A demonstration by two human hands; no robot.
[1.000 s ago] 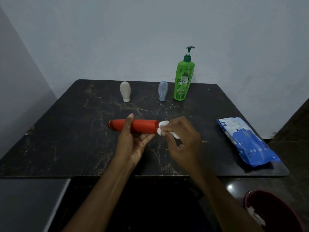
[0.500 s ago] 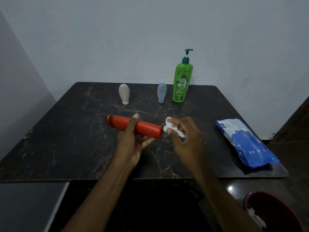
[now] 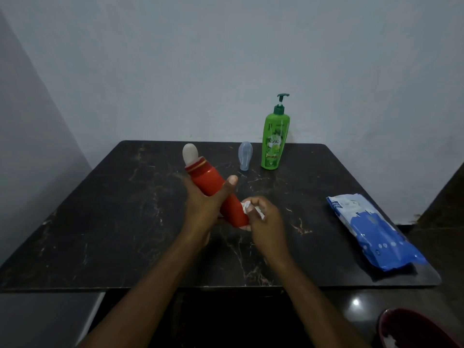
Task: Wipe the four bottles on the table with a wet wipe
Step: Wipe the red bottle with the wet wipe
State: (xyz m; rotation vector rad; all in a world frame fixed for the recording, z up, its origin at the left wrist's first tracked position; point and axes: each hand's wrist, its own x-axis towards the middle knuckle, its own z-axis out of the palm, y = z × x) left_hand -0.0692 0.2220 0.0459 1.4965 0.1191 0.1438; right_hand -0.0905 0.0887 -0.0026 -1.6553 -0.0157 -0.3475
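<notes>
One red bottle (image 3: 208, 183), cap up-left, gripped by left hand (image 3: 200, 209); right hand (image 3: 267, 223) pinches wipe (image 3: 246, 205).

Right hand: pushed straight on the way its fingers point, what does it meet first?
The lower end of the tilted red cylindrical bottle, which the left hand grips. The right hand pinches a crumpled white wet wipe there, seemingly touching it.

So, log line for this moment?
step: wiping red cylindrical bottle | left hand: grips it tilted | right hand: pinches white wet wipe at lower end
</notes>
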